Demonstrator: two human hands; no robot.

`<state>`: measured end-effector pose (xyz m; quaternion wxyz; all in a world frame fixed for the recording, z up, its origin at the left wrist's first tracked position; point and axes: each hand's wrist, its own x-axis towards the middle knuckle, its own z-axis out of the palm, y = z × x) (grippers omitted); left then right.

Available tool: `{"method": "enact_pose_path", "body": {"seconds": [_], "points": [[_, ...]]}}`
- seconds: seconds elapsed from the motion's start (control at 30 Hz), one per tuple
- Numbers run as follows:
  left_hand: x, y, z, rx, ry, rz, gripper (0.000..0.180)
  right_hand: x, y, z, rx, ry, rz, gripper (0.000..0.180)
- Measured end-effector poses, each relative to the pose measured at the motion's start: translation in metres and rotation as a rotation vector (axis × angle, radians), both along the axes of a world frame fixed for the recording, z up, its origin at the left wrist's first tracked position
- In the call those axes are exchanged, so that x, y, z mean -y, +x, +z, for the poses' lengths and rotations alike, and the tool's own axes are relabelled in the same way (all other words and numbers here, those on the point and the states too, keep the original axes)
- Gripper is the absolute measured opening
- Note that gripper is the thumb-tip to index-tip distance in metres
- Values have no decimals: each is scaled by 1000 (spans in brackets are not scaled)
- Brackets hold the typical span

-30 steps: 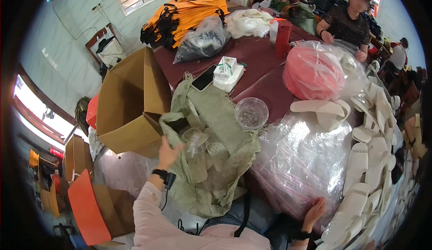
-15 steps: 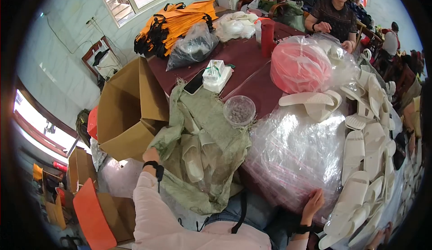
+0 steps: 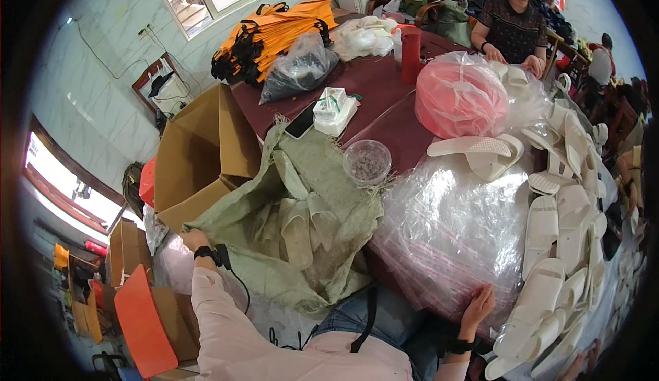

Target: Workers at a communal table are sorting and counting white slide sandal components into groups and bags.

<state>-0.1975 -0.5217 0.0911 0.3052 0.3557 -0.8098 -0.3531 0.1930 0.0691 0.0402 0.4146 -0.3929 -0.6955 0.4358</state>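
Cluttered table (image 3: 384,93): left hand (image 3: 193,239) grips green sack (image 3: 302,244); right hand (image 3: 478,307) open, touching clear bags (image 3: 446,237).

Wearer: pale pink long-sleeved top, sleeve reaching to the wrist on the left arm. Black band w/ small black unit strapped at left wrist (image 3: 206,252), thin black cable trailing from it. Right wrist (image 3: 461,345) has dark band too, prob. similar. Blue jeans; black strap across front.
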Motion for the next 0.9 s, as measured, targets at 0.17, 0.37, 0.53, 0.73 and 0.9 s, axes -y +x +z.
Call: {"method": "enact_pose_path", "body": {"seconds": [0.17,0.37,0.53,0.73,0.9], "points": [[5,-3,11,122,-442,220,55,2,-9,6,-30,2,29,43],[-161,44,37,296,-1108,-1302,47,0,-9,14,41,6,-39,45],[-186,121,-55,790,-756,-1721,86,-3,-7,-6,15,45,-11,43],[-205,154,-52,1104,-729,-1695,95,-2,-4,-9,-14,-9,-21,43],[-231,135,-59,460,-300,-1633,63,-4,-1,-4,-5,68,-10,42]]}}
